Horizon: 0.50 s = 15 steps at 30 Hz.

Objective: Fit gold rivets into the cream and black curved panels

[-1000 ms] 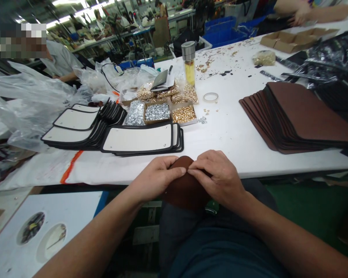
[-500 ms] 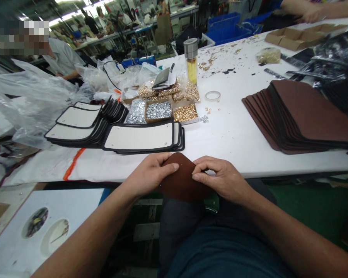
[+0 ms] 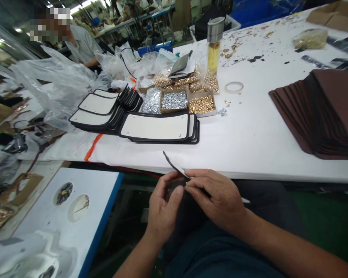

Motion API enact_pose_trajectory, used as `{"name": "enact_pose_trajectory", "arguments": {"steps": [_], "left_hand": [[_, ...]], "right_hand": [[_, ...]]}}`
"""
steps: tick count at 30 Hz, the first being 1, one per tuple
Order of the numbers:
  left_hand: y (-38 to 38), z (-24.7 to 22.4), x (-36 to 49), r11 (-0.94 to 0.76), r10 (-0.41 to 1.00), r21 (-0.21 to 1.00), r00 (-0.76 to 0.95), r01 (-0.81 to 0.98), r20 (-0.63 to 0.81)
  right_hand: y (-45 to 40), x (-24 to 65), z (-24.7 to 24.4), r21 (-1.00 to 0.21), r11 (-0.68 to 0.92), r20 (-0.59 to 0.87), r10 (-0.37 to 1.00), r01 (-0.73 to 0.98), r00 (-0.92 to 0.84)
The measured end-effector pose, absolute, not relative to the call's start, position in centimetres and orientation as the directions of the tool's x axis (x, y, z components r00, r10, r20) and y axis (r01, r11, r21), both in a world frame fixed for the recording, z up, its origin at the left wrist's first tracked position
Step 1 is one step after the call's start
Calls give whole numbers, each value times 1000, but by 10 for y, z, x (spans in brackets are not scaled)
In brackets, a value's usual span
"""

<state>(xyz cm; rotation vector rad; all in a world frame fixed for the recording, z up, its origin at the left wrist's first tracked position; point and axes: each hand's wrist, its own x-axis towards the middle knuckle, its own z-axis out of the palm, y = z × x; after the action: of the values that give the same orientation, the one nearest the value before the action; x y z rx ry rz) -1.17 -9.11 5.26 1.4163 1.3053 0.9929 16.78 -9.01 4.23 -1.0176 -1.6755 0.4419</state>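
A brown leather panel [image 3: 172, 164] is held up over my lap, just off the table's front edge. It is turned almost edge-on, so only a dark rim and a strip of its pale side show. My left hand [image 3: 164, 206] is closed around its near part, thumb and fingers bent. My right hand [image 3: 219, 195] pinches the panel beside the left fingertips. A tiny shiny piece sits between the hands, too small to name. Beyond them lies a short stack of pale, black-edged panels [image 3: 155, 126] with small metal fittings at the corners.
Boxes of silver washers [image 3: 174, 101] and gold eyelets [image 3: 202, 104] stand behind the stacks. A glass bottle [image 3: 214, 50] and a tape roll [image 3: 234, 87] are farther back. Brown panels [image 3: 336, 108] are piled right. A white machine [image 3: 31, 251] stands lower left; a person [image 3: 82, 42] sits beyond.
The panel has turned from showing its brown face to nearly edge-on. My hands have come closer together and lower, and the view has shifted left.
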Motion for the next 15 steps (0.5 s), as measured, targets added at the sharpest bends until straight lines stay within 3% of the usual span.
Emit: {"name": "enact_pose_trajectory", "arguments": {"steps": [3, 6, 10, 15], "left_hand": [[-105, 49, -12, 50, 997, 998, 65, -24, -48], [-112, 56, -12, 94, 996, 989, 6, -113, -94], [-111, 72, -16, 110, 991, 991, -66, -80, -115], [-91, 89, -24, 14, 995, 994, -96, 109, -4]], "right_hand": [[-96, 157, 41, -739, 581, 577, 807, 342, -127], [-102, 150, 46, -771, 570, 539, 822, 285, -184], [-106, 144, 58, -762, 615, 564, 784, 204, -258], [-91, 151, 75, -792, 592, 560, 802, 149, -208]]}}
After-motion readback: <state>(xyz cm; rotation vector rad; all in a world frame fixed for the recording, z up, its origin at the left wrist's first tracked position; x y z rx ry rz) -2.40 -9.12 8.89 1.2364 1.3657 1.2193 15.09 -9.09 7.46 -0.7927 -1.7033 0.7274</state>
